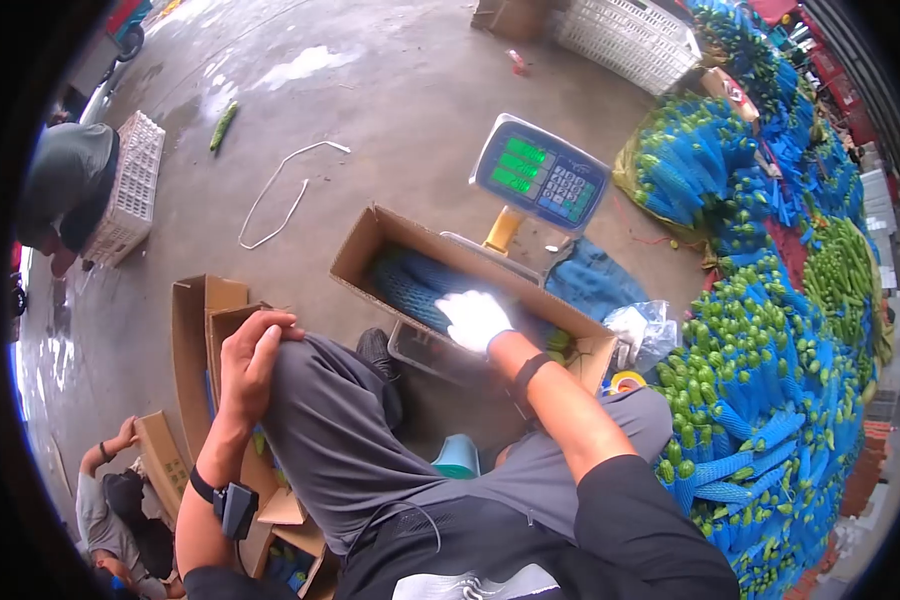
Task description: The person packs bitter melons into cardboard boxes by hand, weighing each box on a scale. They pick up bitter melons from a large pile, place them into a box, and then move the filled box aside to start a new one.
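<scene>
The right hand is laid on netted produce in the box — its grip cannot be told; the left hand is rested, spread, on a knee.

box on scale platform — vegetables right

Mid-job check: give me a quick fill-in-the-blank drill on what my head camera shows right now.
1. The right hand wears a ____ glove and reaches into the cardboard box.
2. The left hand rests on the person's own ____.
3. The scale display shows digits lit in ____.
4. The vegetable pile at the right is sleeved in ____ netting.

Missing words: white; knee; green; blue.
</scene>
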Demonstrator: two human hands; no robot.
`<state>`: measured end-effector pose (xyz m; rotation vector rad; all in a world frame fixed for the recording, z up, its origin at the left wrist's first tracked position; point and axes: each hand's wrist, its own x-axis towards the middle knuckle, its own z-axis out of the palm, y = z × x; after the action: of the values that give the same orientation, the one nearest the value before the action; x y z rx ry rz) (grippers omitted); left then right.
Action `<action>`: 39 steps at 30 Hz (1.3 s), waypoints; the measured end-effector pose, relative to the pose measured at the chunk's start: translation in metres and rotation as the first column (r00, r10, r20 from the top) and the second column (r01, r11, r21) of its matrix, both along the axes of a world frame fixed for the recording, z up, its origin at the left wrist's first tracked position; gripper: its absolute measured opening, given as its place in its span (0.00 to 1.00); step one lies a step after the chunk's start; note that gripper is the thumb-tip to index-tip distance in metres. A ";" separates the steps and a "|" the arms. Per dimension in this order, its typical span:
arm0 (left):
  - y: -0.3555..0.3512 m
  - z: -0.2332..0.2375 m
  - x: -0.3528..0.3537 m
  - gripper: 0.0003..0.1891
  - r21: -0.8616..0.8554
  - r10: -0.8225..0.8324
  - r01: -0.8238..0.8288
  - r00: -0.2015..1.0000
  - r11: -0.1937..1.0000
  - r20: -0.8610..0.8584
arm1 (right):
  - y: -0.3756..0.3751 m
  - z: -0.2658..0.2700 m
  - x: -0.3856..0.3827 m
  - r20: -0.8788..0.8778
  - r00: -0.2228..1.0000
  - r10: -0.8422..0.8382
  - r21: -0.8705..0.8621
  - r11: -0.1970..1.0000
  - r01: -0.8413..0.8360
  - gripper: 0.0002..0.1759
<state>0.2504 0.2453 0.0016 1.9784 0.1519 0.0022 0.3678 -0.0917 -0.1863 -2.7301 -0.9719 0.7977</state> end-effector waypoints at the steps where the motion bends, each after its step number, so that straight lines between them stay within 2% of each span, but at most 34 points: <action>1: 0.002 0.000 0.001 0.14 -0.009 -0.001 0.001 1.000 1.000 0.006 | -0.001 0.004 0.000 -0.007 1.000 -0.006 0.017 1.000 0.006 0.28; 2: 0.001 0.002 0.000 0.14 -0.013 0.004 -0.004 1.000 1.000 0.008 | -0.004 0.012 0.000 -0.006 1.000 -0.004 0.011 1.000 0.004 0.28; 4: 0.002 0.003 -0.005 0.14 -0.016 0.016 -0.016 1.000 1.000 0.005 | -0.012 0.041 -0.004 -0.040 0.990 -0.136 0.195 0.971 0.142 0.28; 6: 0.003 0.003 -0.007 0.15 -0.029 -0.001 0.001 1.000 1.000 0.012 | -0.023 0.081 -0.017 -0.067 0.986 -0.150 0.185 0.970 0.160 0.31; 8: -0.002 0.003 -0.008 0.13 -0.032 0.017 -0.016 0.999 0.999 0.032 | -0.039 0.128 -0.040 -0.151 0.977 -0.149 0.340 0.921 0.193 0.33; 10: -0.009 0.009 -0.011 0.12 0.038 0.009 -0.012 0.997 0.999 0.074 | -0.062 0.162 -0.063 -0.166 0.981 -0.105 0.410 0.897 0.165 0.34; 11: -0.019 0.016 -0.012 0.10 0.057 -0.028 0.021 0.993 0.998 0.112 | -0.073 0.180 -0.075 -0.167 0.977 -0.129 0.383 0.905 0.185 0.34; 12: -0.026 0.026 -0.012 0.11 0.068 -0.178 0.169 0.970 0.983 0.163 | -0.085 0.196 -0.087 -0.169 0.973 -0.156 0.354 0.912 0.208 0.34; 13: -0.031 0.040 -0.013 0.13 -0.030 -0.354 0.360 0.928 0.933 0.113 | -0.098 0.207 -0.099 -0.169 0.962 -0.213 0.362 0.895 0.262 0.34; 14: -0.047 0.063 -0.019 0.18 -0.266 -0.462 0.466 0.883 0.844 0.079 | -0.112 0.216 -0.110 -0.171 0.949 -0.265 0.366 0.877 0.311 0.34; 15: -0.060 0.088 -0.020 0.23 -0.374 -0.612 0.584 0.789 0.721 0.053 | -0.126 0.221 -0.122 -0.124 0.940 -0.317 0.376 0.862 0.340 0.32; 16: -0.076 0.106 -0.016 0.30 -0.404 -0.735 0.736 0.650 0.544 0.194 | -0.140 0.225 -0.131 -0.118 0.941 -0.318 0.376 0.863 0.339 0.32; 17: -0.094 0.118 -0.020 0.39 -0.413 -0.782 0.810 0.551 0.417 0.290 | -0.153 0.228 -0.140 -0.096 0.908 -0.407 0.353 0.839 0.413 0.32; 18: -0.110 0.129 -0.021 0.41 -0.407 -0.805 0.882 0.412 0.236 0.427 | -0.165 0.230 -0.147 -0.074 0.868 -0.490 0.333 0.809 0.485 0.32; 19: -0.123 0.143 -0.023 0.40 -0.423 -0.810 0.903 0.299 0.070 0.504 | -0.177 0.228 -0.156 -0.072 0.868 -0.491 0.335 0.808 0.485 0.32; 20: -0.133 0.155 -0.028 0.38 -0.461 -0.825 0.886 0.222 -0.052 0.520 | -0.189 0.223 -0.165 -0.062 0.813 -0.579 0.362 0.746 0.559 0.31; 21: -0.141 0.169 -0.033 0.35 -0.455 -0.786 0.888 0.233 -0.069 0.572 | -0.199 0.219 -0.172 -0.054 0.748 -0.662 0.390 0.676 0.626 0.31; 22: -0.149 0.174 -0.037 0.34 -0.450 -0.767 0.889 0.233 -0.081 0.598 | -0.207 0.215 -0.179 -0.050 0.742 -0.668 0.393 0.670 0.630 0.31; 23: -0.156 0.178 -0.042 0.33 -0.445 -0.746 0.891 0.232 -0.094 0.624 | -0.213 0.212 -0.184 -0.096 0.684 -0.723 0.428 0.591 0.684 0.31; 24: -0.162 0.177 -0.045 0.37 -0.448 -0.721 0.888 0.246 -0.100 0.648 | -0.217 0.209 -0.189 -0.149 0.623 -0.768 0.456 0.505 0.732 0.31; 26: -0.169 0.175 -0.051 0.41 -0.452 -0.698 0.886 0.259 -0.103 0.668 | -0.222 0.208 -0.195 -0.142 0.617 -0.774 0.457 0.502 0.734 0.30; 28: -0.173 0.175 -0.053 0.40 -0.486 -0.666 0.867 0.301 -0.106 0.682 | -0.225 0.207 -0.198 0.003 0.706 -0.708 0.439 0.636 0.635 0.30; 29: -0.173 0.175 -0.053 0.40 -0.498 -0.656 0.860 0.316 -0.106 0.685 | -0.226 0.205 -0.198 -0.001 0.706 -0.708 0.438 0.635 0.637 0.30; 32: -0.170 0.176 -0.047 0.38 -0.420 -0.733 0.900 0.208 -0.116 0.648 | -0.225 0.202 -0.191 -0.043 0.707 -0.706 0.416 0.631 0.655 0.30; 33: -0.169 0.171 -0.049 0.36 -0.433 -0.721 0.898 0.248 -0.080 0.647 | -0.224 0.203 -0.188 -0.035 0.722 -0.691 0.376 0.660 0.650 0.30; 36: -0.159 0.155 -0.028 0.32 -0.397 -0.778 0.911 0.168 -0.112 0.606 | -0.221 0.204 -0.174 -0.070 0.744 -0.665 0.315 0.693 0.649 0.31; 38: -0.128 0.141 -0.015 0.24 -0.424 -0.884 0.901 0.269 0.091 0.383 | -0.213 0.203 -0.159 -0.105 0.725 -0.681 0.253 0.686 0.682 0.33; 39: -0.111 0.124 -0.005 0.24 -0.453 -0.843 0.840 0.455 0.298 0.289 | -0.215 0.197 -0.150 -0.138 0.719 -0.681 0.226 0.685 0.692 0.33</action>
<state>0.2458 0.1340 0.1253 1.2439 -0.8612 -0.6856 0.2180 -0.3070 0.0103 -2.5048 0.0254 0.5197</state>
